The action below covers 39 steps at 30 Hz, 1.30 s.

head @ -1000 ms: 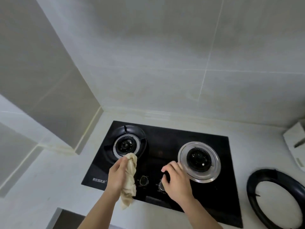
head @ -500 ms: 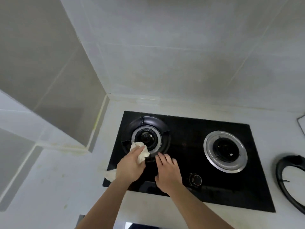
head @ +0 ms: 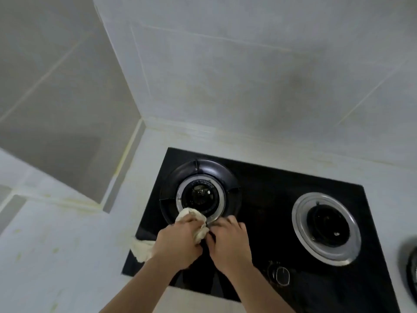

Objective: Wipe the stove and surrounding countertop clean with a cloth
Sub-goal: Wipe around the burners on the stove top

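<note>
- Cloth (head: 198,224) is sitting bunched up in the left hand (head: 178,242), which is holding it tight at the near edge of the left burner (head: 200,195).
- One end of the cloth is hanging out past the wrist, over the stove (head: 270,199) edge.
- The right hand (head: 230,242) is resting just beside it with fingers curled down; what they are gripping is hidden.
- The right burner (head: 325,229) is sitting well apart.
- The countertop (head: 56,256) is showing yellow spots.
</note>
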Motion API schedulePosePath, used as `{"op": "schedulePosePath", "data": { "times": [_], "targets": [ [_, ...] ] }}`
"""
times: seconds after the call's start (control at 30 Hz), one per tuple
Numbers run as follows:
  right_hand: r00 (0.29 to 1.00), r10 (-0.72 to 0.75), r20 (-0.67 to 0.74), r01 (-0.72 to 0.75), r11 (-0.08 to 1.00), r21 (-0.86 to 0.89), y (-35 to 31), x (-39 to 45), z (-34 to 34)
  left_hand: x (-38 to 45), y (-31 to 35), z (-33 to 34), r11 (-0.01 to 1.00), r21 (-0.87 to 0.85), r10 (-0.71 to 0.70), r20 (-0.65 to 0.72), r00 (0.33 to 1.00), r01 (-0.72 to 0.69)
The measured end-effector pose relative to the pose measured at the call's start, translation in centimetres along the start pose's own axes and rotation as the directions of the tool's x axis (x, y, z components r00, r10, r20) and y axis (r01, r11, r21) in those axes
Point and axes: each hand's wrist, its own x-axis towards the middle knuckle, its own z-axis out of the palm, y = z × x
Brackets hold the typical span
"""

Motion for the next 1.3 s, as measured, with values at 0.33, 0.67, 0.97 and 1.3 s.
{"op": "schedulePosePath", "data": {
  "times": [0.33, 0.67, 0.97, 1.3],
  "targets": [
    [0.969, -0.05, -0.241, 0.043, 0.999, -0.033, 1.2, 1.4, 2.6, 3.5, -0.3, -1.2, 0.992, -0.123, -0.017, -0.06, 0.998, 0.009],
    [0.979, -0.025, -0.202, 0.015, 0.999, -0.05, 1.3, 1.0, 2.3, 0.1, -1.5, 0.2, 0.984, 0.072, 0.17, -0.134, 0.976, -0.162],
    [0.965, 0.034, -0.261, -0.027, 0.999, 0.027, 0.6, 0.2, 3.0, 0.5, -3.9, -1.4, 0.968, 0.241, 0.1, -0.123, 0.987, -0.068],
    [0.971, 0.085, -0.225, -0.079, 0.996, 0.037, 0.4, 0.1, 2.9, 2.2, -4.3, -2.7, 0.989, 0.116, -0.072, -0.172, 0.983, 0.093]
  ]
}}
